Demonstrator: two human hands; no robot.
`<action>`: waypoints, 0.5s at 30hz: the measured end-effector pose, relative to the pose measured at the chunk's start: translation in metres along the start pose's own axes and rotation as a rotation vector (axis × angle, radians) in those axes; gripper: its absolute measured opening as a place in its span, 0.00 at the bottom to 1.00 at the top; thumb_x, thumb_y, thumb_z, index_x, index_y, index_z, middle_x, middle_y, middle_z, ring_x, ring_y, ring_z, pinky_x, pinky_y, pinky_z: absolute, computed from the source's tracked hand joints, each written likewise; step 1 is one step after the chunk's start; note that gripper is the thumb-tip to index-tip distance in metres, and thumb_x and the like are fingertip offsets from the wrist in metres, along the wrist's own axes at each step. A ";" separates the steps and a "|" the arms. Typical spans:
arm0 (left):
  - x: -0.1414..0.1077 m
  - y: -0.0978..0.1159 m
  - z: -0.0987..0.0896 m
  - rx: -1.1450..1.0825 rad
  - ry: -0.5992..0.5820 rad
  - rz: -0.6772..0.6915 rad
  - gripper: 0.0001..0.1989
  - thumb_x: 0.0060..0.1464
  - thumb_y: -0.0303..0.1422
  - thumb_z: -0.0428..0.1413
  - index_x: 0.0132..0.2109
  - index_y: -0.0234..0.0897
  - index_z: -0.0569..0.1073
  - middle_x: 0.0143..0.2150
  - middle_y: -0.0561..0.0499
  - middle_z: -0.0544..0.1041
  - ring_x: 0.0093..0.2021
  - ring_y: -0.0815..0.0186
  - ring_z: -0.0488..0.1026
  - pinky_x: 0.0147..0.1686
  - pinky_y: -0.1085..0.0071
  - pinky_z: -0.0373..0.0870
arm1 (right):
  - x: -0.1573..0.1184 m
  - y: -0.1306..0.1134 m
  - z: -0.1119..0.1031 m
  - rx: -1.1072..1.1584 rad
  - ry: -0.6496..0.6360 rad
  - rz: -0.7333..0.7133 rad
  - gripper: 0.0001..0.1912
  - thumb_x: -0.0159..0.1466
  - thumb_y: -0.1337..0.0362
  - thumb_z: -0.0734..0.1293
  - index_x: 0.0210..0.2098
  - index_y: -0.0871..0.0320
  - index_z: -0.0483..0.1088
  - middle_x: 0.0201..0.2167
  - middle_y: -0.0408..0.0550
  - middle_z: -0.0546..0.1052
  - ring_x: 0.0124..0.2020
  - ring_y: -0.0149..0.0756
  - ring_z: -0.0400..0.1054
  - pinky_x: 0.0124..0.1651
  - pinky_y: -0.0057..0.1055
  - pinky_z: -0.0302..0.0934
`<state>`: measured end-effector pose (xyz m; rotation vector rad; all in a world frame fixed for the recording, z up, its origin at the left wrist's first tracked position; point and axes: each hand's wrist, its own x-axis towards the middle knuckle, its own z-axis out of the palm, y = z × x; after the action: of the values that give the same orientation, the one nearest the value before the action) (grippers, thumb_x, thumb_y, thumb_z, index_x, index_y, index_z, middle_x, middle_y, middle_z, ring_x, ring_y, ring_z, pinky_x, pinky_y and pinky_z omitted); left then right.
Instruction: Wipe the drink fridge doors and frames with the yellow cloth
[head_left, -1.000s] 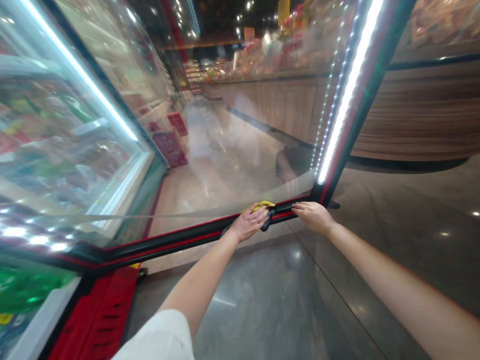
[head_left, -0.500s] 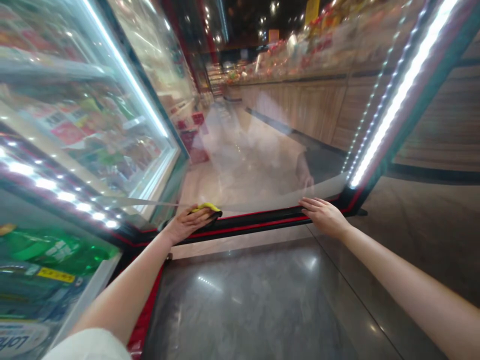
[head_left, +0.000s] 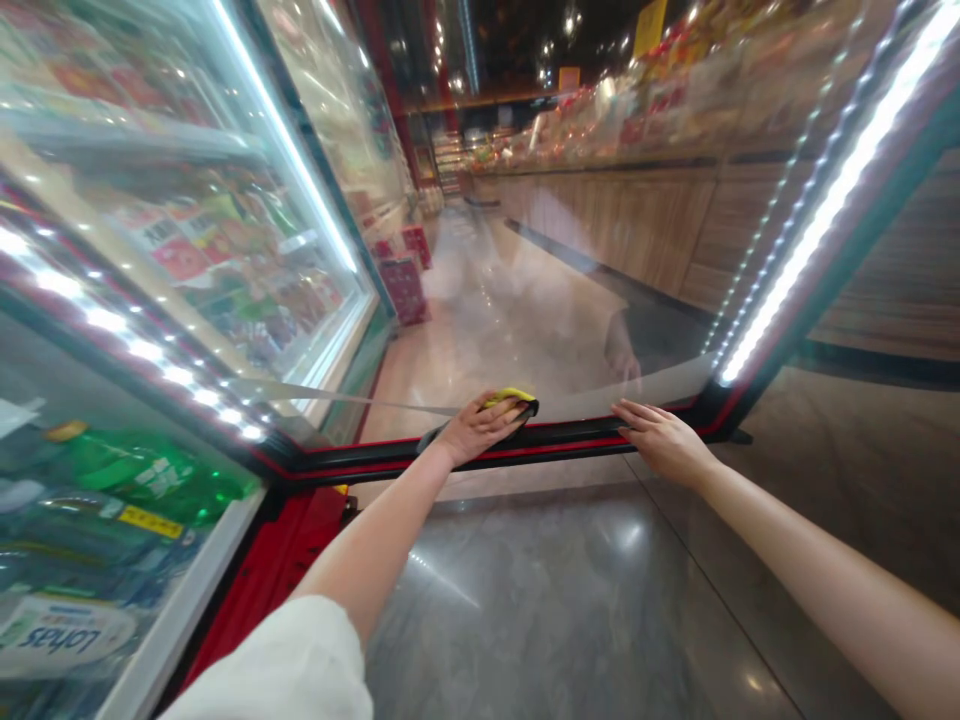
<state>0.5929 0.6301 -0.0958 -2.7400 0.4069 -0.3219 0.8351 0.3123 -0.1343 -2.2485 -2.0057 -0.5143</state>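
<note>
My left hand (head_left: pixel 480 430) is closed over a yellow and black cloth (head_left: pixel 514 396), pressing it to the lower frame near the middle of a glass door (head_left: pixel 480 350). Only the cloth's upper and right edges show past the fingers. Further right, my right hand (head_left: pixel 666 440) lies with straight fingers on the black and red bottom frame (head_left: pixel 570 433), holding nothing. A faint reflection of a hand shows in the glass above it.
Bright light strips (head_left: pixel 832 200) run along the door's sides. At left, a lit cooler holds a green bottle (head_left: pixel 157 475) and other bottles behind a white shelf edge (head_left: pixel 196 600). Grey floor tiles (head_left: pixel 525 600) lie below; a wood-panelled counter (head_left: pixel 630 215) stands beyond the glass.
My left hand has slid right along the bottom frame with the cloth, closer to my right hand. My right hand stays on the frame while the view shifts slightly.
</note>
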 end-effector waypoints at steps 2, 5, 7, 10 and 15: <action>0.032 0.019 0.004 -0.077 -0.070 -0.027 0.30 0.67 0.18 0.38 0.70 0.45 0.62 0.74 0.53 0.62 0.75 0.69 0.51 0.75 0.54 0.48 | 0.000 0.000 -0.001 -0.007 -0.006 0.001 0.20 0.63 0.74 0.62 0.49 0.55 0.80 0.67 0.50 0.69 0.68 0.45 0.63 0.65 0.44 0.62; 0.059 0.032 0.007 -0.163 -0.108 -0.029 0.31 0.66 0.18 0.35 0.70 0.45 0.61 0.75 0.55 0.59 0.76 0.69 0.49 0.74 0.51 0.48 | 0.000 0.000 -0.003 -0.033 -0.019 0.003 0.20 0.64 0.74 0.62 0.49 0.56 0.80 0.67 0.51 0.69 0.68 0.45 0.63 0.64 0.43 0.63; 0.056 0.026 0.006 -0.196 -0.122 -0.004 0.31 0.66 0.18 0.36 0.69 0.48 0.63 0.74 0.57 0.61 0.75 0.70 0.52 0.75 0.53 0.48 | 0.001 -0.001 -0.005 -0.047 -0.020 0.000 0.21 0.64 0.74 0.61 0.50 0.57 0.79 0.66 0.52 0.70 0.68 0.44 0.63 0.64 0.42 0.64; 0.021 0.003 0.001 -0.227 -0.146 0.011 0.31 0.66 0.17 0.39 0.65 0.51 0.67 0.69 0.59 0.69 0.72 0.73 0.59 0.74 0.57 0.51 | 0.002 -0.003 -0.007 -0.060 -0.016 0.000 0.22 0.64 0.74 0.61 0.53 0.58 0.78 0.66 0.52 0.71 0.67 0.44 0.64 0.63 0.42 0.64; -0.087 -0.050 -0.012 -0.213 -0.167 -0.048 0.33 0.64 0.16 0.40 0.66 0.53 0.68 0.67 0.59 0.72 0.71 0.73 0.61 0.75 0.58 0.47 | 0.005 -0.008 -0.006 -0.056 0.003 0.026 0.24 0.64 0.74 0.61 0.57 0.58 0.76 0.64 0.53 0.72 0.67 0.46 0.65 0.64 0.41 0.63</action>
<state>0.5203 0.6989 -0.0812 -2.9596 0.3483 -0.0630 0.8270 0.3167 -0.1284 -2.3005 -1.9823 -0.5783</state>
